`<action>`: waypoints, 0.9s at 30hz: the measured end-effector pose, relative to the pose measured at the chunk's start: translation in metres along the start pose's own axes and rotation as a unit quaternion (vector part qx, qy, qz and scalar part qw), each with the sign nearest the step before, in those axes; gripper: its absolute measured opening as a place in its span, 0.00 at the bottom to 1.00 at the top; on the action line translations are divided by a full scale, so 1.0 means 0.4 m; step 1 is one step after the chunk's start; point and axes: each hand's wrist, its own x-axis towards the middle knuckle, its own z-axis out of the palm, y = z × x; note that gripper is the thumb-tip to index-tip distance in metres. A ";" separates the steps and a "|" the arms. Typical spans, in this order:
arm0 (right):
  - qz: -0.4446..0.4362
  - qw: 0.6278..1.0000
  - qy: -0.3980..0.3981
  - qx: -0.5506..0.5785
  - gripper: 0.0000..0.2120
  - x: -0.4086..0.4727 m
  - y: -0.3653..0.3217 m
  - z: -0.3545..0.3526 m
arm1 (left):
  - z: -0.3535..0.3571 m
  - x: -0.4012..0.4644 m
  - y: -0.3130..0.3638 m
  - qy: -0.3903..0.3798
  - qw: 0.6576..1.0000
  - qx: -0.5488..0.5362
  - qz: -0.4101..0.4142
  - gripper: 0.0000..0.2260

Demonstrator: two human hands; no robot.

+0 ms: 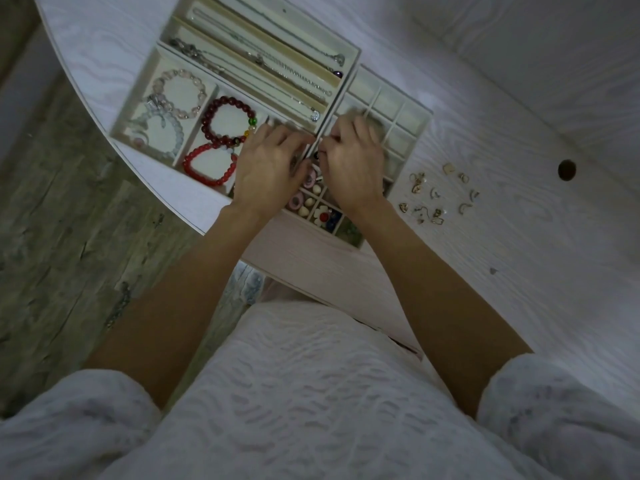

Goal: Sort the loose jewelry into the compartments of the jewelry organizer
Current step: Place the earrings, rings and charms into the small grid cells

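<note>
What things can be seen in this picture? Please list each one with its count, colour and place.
cream compartmented jewelry organizer: two trays, on the table
white wood-grain table: one, under the trays
thin silver chain necklaces: several, long far slots
pale pink and clear bead bracelets: about three, left compartment
red bead bracelets: two, next compartment
small gold loose earrings: about a dozen, table right of trays
left hand: one, over the trays
right hand: one, over the small cells
</note>
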 end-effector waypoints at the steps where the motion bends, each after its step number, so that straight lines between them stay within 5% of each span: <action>1: 0.014 1.000 0.000 0.026 0.03 -0.002 0.001 0.003 | 0.000 -0.001 0.001 0.000 1.000 0.000 -0.001 0.14; 5: 0.065 0.991 -0.009 0.120 0.05 -0.015 0.002 0.004 | 0.001 0.000 0.000 -0.002 1.000 -0.001 -0.002 0.13; 19: 0.101 0.986 -0.012 0.135 0.03 -0.016 0.001 -0.002 | 0.003 -0.001 0.001 0.004 1.000 -0.011 0.000 0.15; 27: 0.010 0.999 -0.007 0.041 0.03 0.006 -0.004 -0.009 | 0.003 -0.001 0.002 0.003 1.000 -0.007 -0.002 0.13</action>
